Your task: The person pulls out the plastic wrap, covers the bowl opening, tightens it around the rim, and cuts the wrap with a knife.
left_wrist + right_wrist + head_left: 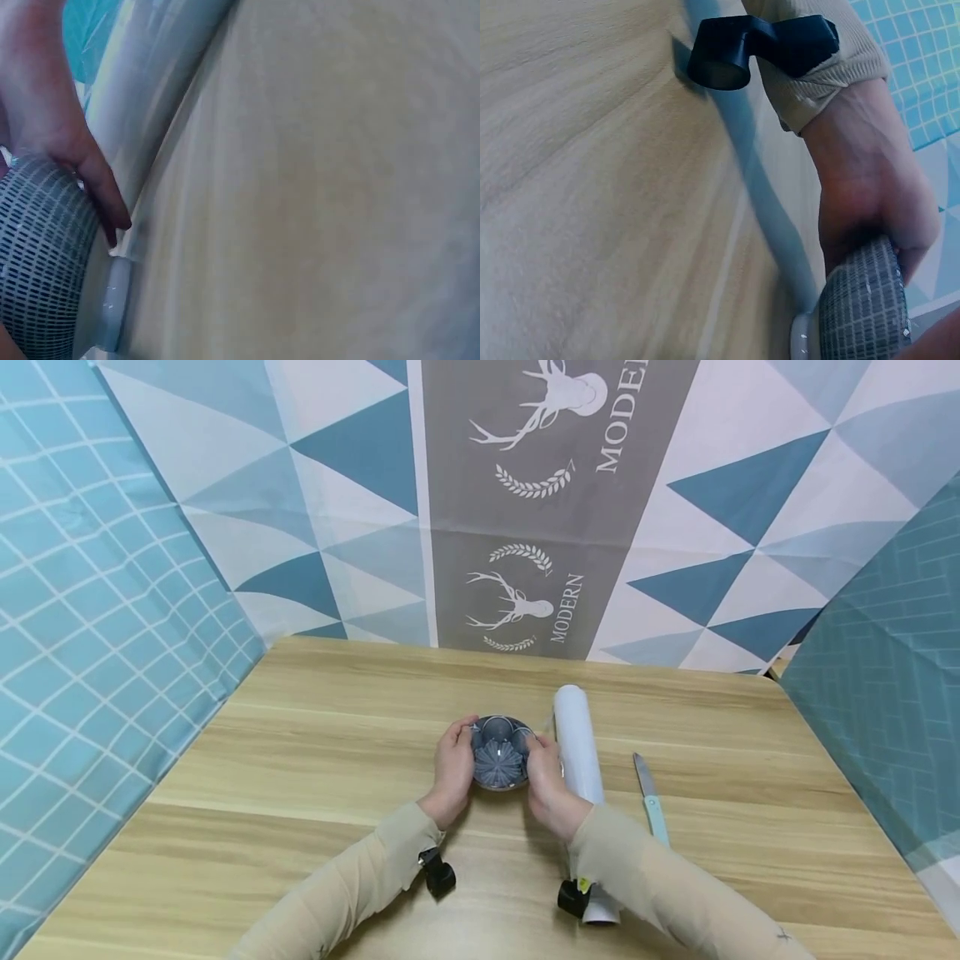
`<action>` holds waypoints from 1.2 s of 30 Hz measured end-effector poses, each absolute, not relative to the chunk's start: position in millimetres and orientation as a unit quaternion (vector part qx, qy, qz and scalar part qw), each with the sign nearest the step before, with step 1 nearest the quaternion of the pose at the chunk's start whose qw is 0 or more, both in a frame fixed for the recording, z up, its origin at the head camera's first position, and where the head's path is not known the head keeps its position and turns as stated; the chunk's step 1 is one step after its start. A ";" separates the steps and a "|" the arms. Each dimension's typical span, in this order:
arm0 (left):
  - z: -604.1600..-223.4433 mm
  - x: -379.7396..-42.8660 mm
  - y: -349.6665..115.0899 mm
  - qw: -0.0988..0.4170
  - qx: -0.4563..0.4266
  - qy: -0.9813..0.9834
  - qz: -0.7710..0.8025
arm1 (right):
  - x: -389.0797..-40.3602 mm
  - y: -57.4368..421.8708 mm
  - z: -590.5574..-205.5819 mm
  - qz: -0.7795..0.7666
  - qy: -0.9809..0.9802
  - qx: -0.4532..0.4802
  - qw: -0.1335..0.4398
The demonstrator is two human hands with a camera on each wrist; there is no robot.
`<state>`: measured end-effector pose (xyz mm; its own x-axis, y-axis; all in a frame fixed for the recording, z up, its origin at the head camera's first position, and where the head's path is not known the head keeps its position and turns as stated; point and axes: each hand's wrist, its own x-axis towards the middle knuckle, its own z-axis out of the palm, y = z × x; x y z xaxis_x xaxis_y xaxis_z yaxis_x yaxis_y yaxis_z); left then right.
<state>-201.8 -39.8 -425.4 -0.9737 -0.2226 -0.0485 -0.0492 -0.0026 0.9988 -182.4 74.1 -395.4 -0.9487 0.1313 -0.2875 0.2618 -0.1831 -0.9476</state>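
Note:
Both hands grip a round bowl (498, 764) from opposite sides, low over the table. My left hand (453, 772) holds its left rim and wall, and my right hand (547, 785) the right, with the thumb at the rim. Inside show dark blue-grey round shapes and a ray-like pattern; whether these are printed or contents I cannot tell. A fine grid pattern covers the outer wall of the bowl (45, 255) in the left wrist view, above a pale foot ring. The right wrist view shows the left hand (870, 165) curved against the bowl (862, 307).
Close to the right hand and forearm lies a long white roll of clear film (577, 743), partly under the sleeve. Farther right is a knife (654, 817) with a pale blue handle, blade pointing away. Patterned cloth (510, 527) hangs behind the wooden table (337, 735).

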 end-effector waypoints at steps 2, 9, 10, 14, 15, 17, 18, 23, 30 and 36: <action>-424.0 -203.5 -42.3 0.054 0.094 -0.712 -0.694 | -181.9 78.7 -393.8 -0.756 0.636 0.140 0.062; -408.7 -212.2 -53.0 0.026 0.084 -0.728 -0.680 | -180.3 88.8 -380.4 -0.773 0.618 0.110 0.089; -406.3 -212.9 -53.4 0.025 0.080 -0.729 -0.679 | -179.3 90.4 -377.7 -0.772 0.621 0.104 0.093; -396.6 -214.7 -54.2 0.025 0.049 -0.765 -0.642 | -175.8 101.2 -367.5 -0.760 0.635 0.088 0.110; -394.2 -215.0 -54.3 0.028 0.036 -0.778 -0.627 | -175.0 105.0 -365.3 -0.756 0.640 0.084 0.110; -389.3 -214.9 -54.8 0.035 0.008 -0.798 -0.602 | -174.3 113.1 -361.1 -0.743 0.657 0.080 0.102; -386.4 -214.3 -55.1 0.036 -0.007 -0.801 -0.597 | -174.3 117.6 -359.6 -0.734 0.668 0.083 0.096; -368.2 -209.3 -56.6 0.034 -0.079 -0.809 -0.582 | -171.5 144.9 -352.9 -0.663 0.741 0.072 0.084; -352.7 -204.1 -58.6 0.070 -0.172 -0.863 -0.470 | -163.0 178.7 -354.2 -0.535 0.841 0.037 0.065; -356.0 -199.3 -55.7 0.120 -0.252 -0.894 -0.349 | -155.5 201.9 -366.9 -0.368 0.930 -0.008 0.017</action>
<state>-199.3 -55.7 -356.0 -0.8438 0.3675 0.3911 0.5353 0.6285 0.5643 -155.5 201.9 -366.9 -0.9993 -0.0276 -0.0256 -0.0026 0.7288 -0.6847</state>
